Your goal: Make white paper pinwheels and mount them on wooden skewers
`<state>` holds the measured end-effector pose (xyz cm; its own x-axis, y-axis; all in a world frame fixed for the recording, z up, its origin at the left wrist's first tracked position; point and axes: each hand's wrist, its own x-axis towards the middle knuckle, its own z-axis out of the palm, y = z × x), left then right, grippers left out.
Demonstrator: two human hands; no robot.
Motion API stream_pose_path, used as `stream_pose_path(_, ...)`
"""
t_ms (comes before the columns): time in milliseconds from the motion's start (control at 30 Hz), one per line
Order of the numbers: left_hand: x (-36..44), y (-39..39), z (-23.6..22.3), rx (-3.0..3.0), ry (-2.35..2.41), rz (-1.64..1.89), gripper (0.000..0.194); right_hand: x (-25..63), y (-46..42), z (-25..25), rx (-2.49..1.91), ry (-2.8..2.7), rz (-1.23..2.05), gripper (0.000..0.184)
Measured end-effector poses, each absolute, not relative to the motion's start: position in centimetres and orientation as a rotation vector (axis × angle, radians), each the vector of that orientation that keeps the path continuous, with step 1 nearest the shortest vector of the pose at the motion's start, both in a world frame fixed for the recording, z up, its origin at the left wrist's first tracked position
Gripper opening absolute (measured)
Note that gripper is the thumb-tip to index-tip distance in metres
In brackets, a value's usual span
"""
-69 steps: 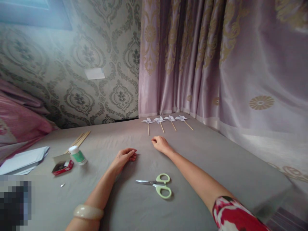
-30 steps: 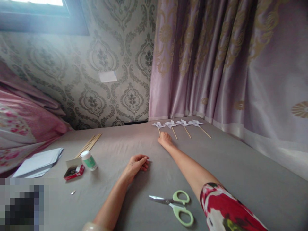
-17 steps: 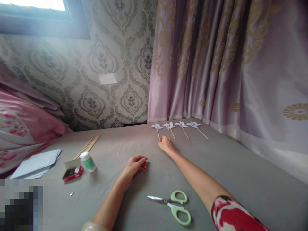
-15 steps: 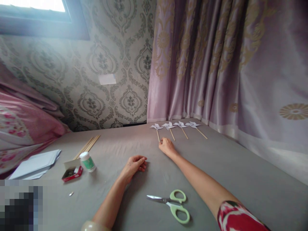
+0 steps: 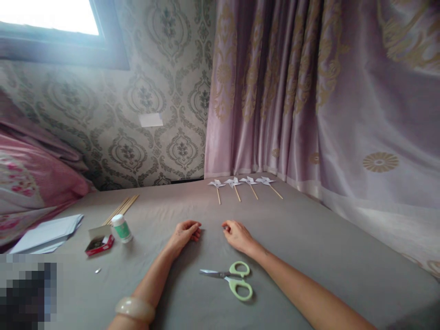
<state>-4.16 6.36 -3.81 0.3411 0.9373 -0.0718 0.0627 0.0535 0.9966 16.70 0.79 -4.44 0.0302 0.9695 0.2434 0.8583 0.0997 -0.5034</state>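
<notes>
My left hand (image 5: 184, 231) rests on the grey sheet (image 5: 309, 238) with its fingers curled in and nothing visible in them. My right hand (image 5: 237, 236) lies a short way to its right, knuckles up, fingers also curled under. Green-handled scissors (image 5: 230, 279) lie just in front of my right wrist, blades pointing left. Several white paper pinwheels on wooden sticks (image 5: 240, 185) lie in a row at the far edge by the curtain, well beyond both hands.
At the left lie a bundle of wooden sticks (image 5: 120, 208), a small white bottle with a green label (image 5: 121, 228), an open red box (image 5: 98, 240) and a stack of white paper (image 5: 48, 233). A pink pillow (image 5: 30, 183) sits far left. Curtains (image 5: 326, 114) hang along the right side.
My right hand has drawn back from the leftmost pinwheel's stick and now rests beside my left hand. The left hand has stayed put.
</notes>
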Motion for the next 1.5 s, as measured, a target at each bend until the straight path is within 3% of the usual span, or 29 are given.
stream_pose_path(433, -4.2, 4.4, -3.8, 1.422, 1.051, 0.85, 0.016, 18.1, 0.2, -6.5, -1.624, -1.842, 0.342, 0.03)
stream_pose_path(900, -9.8, -0.5, 1.3, 1.657, 0.996, 0.795, 0.027, 18.2, -0.5, -6.4, -1.529, -1.707, 0.414, 0.038)
stream_pose_path(1233, -20.4, -0.4, 5.3, 1.601, 1.31, 1.211, 0.035, 18.4, -0.7, -6.4, -1.612, -1.696, 0.403, 0.041)
stream_pose_path(1500, -31.6, 0.8, 4.9, 1.312, 1.883, 1.569, 0.037, 18.5, -0.6, -6.6, -1.668, -1.692, 0.394, 0.04)
